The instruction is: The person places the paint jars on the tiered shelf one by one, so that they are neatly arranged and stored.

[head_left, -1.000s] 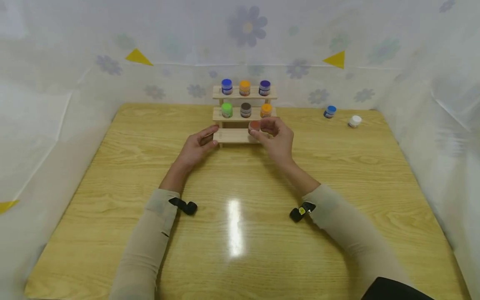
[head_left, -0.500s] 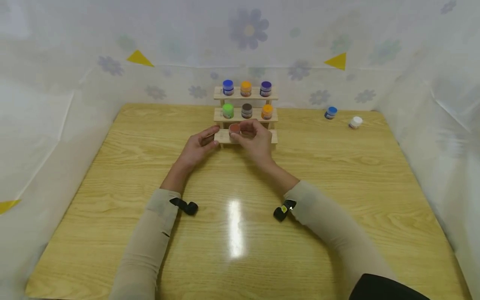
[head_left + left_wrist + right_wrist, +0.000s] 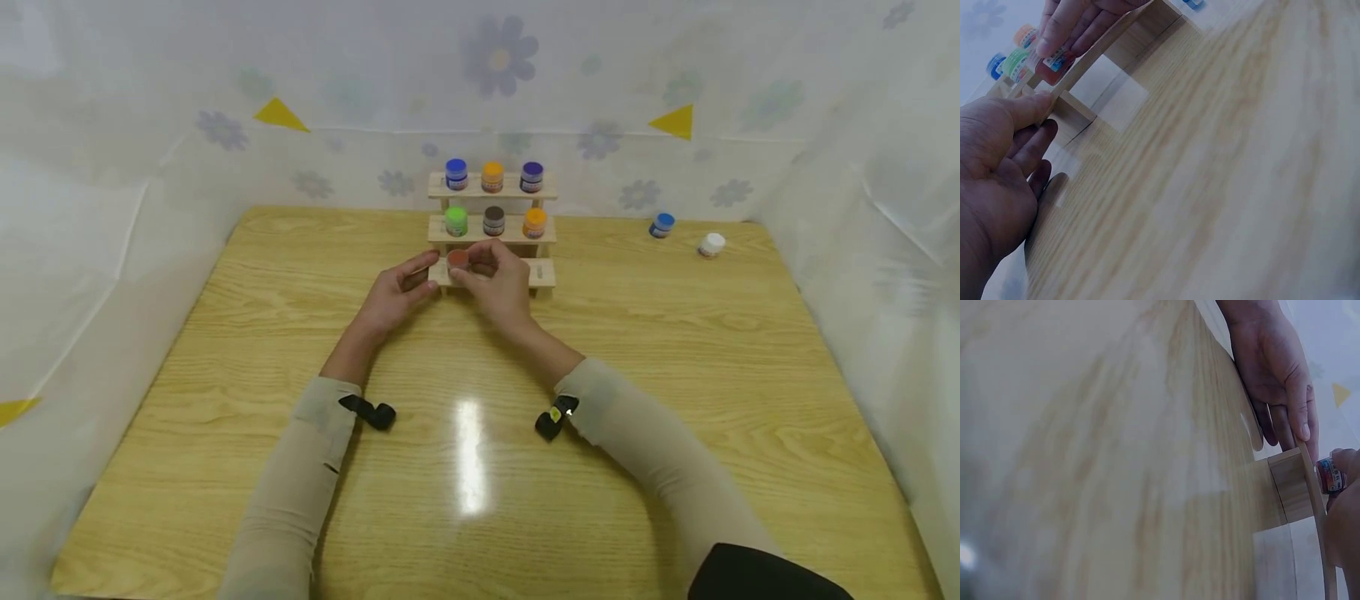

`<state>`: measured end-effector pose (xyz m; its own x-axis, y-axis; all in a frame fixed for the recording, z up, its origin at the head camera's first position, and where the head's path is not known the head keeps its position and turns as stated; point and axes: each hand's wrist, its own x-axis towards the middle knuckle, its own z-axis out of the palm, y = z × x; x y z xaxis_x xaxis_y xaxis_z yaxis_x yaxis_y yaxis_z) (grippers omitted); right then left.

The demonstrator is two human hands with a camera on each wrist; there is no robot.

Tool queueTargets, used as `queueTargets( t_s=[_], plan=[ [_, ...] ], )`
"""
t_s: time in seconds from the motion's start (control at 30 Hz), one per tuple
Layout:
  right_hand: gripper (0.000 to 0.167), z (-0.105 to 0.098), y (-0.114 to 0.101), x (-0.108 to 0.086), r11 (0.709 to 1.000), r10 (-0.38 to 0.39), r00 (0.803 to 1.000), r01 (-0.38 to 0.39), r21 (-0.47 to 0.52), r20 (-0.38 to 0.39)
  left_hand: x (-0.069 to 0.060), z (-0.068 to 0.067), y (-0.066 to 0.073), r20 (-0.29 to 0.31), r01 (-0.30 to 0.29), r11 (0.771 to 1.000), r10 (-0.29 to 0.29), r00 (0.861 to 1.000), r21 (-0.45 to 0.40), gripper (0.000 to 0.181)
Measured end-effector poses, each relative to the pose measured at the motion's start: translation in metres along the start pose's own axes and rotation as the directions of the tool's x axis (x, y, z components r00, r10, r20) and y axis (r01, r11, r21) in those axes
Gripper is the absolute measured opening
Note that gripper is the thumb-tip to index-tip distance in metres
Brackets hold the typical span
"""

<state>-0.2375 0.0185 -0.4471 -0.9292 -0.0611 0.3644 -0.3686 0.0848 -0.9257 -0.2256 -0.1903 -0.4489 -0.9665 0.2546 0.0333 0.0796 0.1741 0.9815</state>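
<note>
A three-tier wooden rack stands at the back of the table. My left hand holds the left end of its bottom shelf, thumb at the front edge and forefinger behind. With thumb and fingers, my right hand pinches a small reddish-brown paint jar upright at the left end of that shelf. In the left wrist view the jar shows its label and sits at the shelf board; whether its base touches is unclear. The middle shelf bears a green jar, a dark brown jar and an orange jar.
On the top shelf are a blue jar, a yellow-orange jar and a dark purple jar. A blue-lidded jar and a white-lidded jar stand at the table's back right. A flowered curtain hangs behind.
My right hand has carried the reddish-brown jar leftward along the bottom shelf, from its right part to its left end. The left hand has stayed at the shelf's end.
</note>
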Motion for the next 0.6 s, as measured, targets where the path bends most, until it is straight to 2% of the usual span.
queueTargets(
  t_s=[0.07,0.17,0.4,0.6],
  plan=[
    [0.032,0.001,0.0,0.0,1.0,0.005,1.0,-0.005,-0.006,0.005,0.003,-0.002,-0.008,-0.005,0.002,1.0,-0.002,1.0,-0.003,0.055],
    [0.031,0.003,0.0,-0.001,1.0,0.013,1.0,-0.013,-0.01,0.009,0.004,-0.003,-0.012,-0.009,0.007,1.0,-0.008,1.0,-0.008,0.055],
    [0.034,0.004,0.002,0.0,1.0,0.011,1.0,-0.01,-0.024,0.027,0.002,-0.004,-0.012,-0.013,0.001,1.0,-0.001,1.0,-0.01,0.055],
    [0.042,-0.007,0.002,-0.003,1.0,0.024,1.0,-0.024,-0.02,0.014,0.004,-0.003,-0.012,0.005,-0.013,1.0,0.013,1.0,-0.005,0.055]
  ],
)
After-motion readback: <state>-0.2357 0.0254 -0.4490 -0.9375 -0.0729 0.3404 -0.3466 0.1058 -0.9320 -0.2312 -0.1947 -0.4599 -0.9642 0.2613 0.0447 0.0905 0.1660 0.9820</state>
